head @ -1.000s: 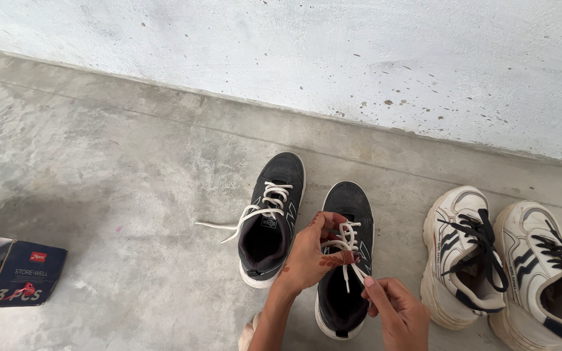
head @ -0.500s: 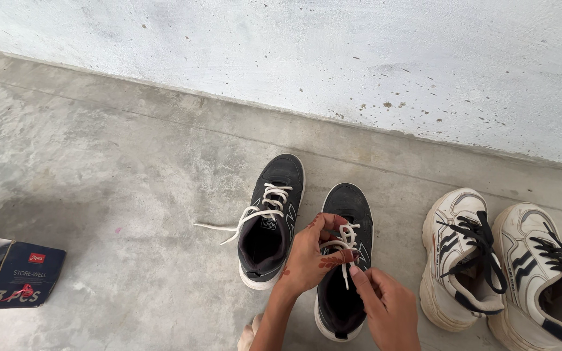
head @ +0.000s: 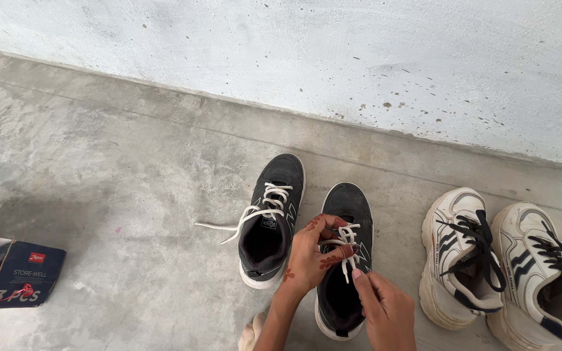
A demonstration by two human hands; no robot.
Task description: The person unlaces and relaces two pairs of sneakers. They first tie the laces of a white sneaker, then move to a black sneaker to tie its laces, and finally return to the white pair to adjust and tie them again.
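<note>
Rough concrete floor (head: pixel 99 162); both hands' grip on black sneaker's (head: pixel 352 201) flat white lace (head: pixel 346 242).

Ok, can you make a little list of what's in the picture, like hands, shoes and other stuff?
left hand: pinches the white lace of the right-hand black shoe
right hand: grips the lace end just below
other black shoe: beside it, lace loose on the floor
white shoes: a pair with black laces, at the right
box: dark blue, at the left edge
floor: grey concrete
wall: pale, speckled
</note>
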